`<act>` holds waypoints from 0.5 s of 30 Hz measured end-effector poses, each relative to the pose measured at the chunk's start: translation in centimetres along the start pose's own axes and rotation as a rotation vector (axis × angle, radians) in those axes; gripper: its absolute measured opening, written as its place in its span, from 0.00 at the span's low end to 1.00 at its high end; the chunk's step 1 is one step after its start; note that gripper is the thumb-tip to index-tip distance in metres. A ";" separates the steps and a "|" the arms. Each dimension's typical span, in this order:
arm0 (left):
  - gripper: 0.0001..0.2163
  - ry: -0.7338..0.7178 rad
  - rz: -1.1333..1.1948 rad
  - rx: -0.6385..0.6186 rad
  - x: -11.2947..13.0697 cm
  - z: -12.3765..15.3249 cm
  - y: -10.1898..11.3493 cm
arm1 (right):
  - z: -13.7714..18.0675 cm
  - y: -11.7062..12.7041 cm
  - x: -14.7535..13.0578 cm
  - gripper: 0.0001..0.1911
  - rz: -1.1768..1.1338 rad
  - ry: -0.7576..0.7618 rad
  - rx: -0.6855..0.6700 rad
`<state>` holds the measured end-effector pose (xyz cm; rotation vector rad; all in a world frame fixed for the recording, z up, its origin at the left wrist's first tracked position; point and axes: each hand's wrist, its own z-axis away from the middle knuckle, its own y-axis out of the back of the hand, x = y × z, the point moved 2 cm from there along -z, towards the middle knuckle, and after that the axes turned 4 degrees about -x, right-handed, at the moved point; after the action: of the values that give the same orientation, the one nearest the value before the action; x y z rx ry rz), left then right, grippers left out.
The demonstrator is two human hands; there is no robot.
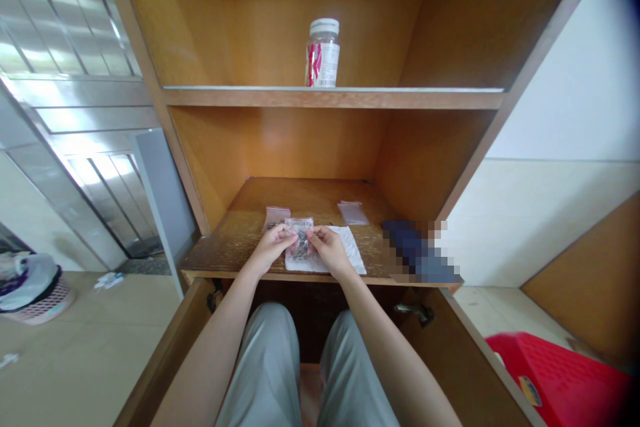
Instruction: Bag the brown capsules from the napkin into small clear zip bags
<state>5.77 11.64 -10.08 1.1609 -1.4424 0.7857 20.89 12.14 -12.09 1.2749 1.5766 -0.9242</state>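
Observation:
A small clear plastic bag (301, 238) with dark small items inside is held between both hands above a white sheet (350, 248) on the wooden shelf (235, 250). My left hand (274, 243) pinches the bag's left top edge. My right hand (326, 245) pinches its right top edge. Both hands have fingers closed on the bag. Two more small empty-looking bags lie behind: one (277, 215) at the left, one (353, 212) at the right.
A white-capped plastic jar (323, 53) stands on the upper shelf. A dark blurred object (417, 253) lies on the shelf's right. Cabinet doors hang open below beside my knees. A red stool (555, 377) sits at the lower right, a basket (30, 287) at the far left.

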 end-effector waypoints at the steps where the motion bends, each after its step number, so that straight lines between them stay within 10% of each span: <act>1: 0.10 -0.005 0.004 0.006 0.0 0.0 0.0 | 0.0 0.0 -0.1 0.13 0.000 0.001 -0.001; 15: 0.12 0.026 0.103 0.092 0.3 -0.1 -0.1 | 0.1 -0.2 -0.4 0.08 -0.006 0.044 -0.016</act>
<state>5.94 11.58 -9.78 1.1484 -1.4670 0.9442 20.78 11.93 -11.76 1.2877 1.6195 -0.8912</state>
